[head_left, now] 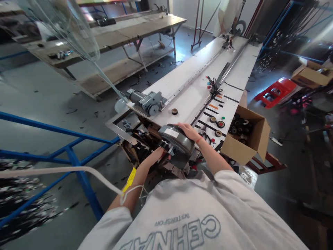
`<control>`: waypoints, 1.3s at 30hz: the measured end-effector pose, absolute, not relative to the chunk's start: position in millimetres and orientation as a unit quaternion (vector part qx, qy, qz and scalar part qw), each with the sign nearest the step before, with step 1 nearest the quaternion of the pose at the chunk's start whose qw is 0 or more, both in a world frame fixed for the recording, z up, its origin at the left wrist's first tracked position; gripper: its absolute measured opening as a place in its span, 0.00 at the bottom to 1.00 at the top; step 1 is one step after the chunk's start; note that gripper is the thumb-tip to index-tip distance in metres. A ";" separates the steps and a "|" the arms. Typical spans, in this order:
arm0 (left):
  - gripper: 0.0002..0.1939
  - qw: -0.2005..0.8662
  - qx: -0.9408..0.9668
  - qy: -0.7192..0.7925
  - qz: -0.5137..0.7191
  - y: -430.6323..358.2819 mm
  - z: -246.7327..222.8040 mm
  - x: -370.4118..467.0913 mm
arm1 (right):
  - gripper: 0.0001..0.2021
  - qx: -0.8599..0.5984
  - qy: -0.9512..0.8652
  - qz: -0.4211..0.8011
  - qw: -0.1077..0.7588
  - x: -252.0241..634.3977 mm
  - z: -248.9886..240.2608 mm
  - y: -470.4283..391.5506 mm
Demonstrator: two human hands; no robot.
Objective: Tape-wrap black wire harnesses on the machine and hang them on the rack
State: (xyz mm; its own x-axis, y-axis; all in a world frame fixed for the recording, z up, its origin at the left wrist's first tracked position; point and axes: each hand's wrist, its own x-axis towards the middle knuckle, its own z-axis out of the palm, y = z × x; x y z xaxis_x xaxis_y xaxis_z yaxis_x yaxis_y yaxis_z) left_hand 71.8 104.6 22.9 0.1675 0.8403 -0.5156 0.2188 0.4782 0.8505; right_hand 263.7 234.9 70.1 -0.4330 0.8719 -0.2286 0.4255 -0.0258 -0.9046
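Observation:
In front of my body is a dark grey, drum-shaped housing (179,140) with a white label on its upper face. My right hand (187,131) grips its far upper edge, fingers bent over the rim. On its left side, a black tape roll (164,145) sits around a short pale metal shaft. My left hand (159,154) is closed at the underside of that roll; its fingertips are partly hidden beneath. To the right lie several small tape rolls (218,133) and dark strips. A loose tape roll (174,111) lies beyond the housing.
A long white worktable (192,88) runs away from me, with a grey motor (145,100) at its near left corner. A cable bundle (213,86) lies along its rail. At right stands a cardboard box (241,139) of tape rolls. A blue frame (75,163) is left. A person stands at the far end.

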 end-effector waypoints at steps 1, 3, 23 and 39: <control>0.23 0.634 0.445 0.588 0.232 106.6 24.2 72.6 | 0.25 -0.523 -0.676 0.483 0.192 281.7 62.2 223.5; 0.23 0.642 0.458 0.582 0.199 109.6 27.6 75.7 | 0.26 -0.577 -0.679 0.424 0.164 311.3 47.5 202.9; 0.23 0.404 0.617 0.655 0.165 126.2 65.4 44.1 | 0.32 -0.251 -0.472 0.836 0.125 328.7 116.3 73.1; 0.32 0.663 0.482 0.543 0.181 107.5 47.8 42.2 | 0.29 -0.625 -0.507 0.583 0.117 377.0 84.4 105.8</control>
State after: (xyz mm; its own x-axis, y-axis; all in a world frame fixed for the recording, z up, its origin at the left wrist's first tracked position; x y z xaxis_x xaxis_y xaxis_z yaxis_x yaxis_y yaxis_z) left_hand 42.2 107.5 47.8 0.3442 0.7645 -0.5451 0.2833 0.4690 0.8365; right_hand 377.0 105.8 84.4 -0.1925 0.7689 -0.6097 0.4973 -0.4592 -0.7361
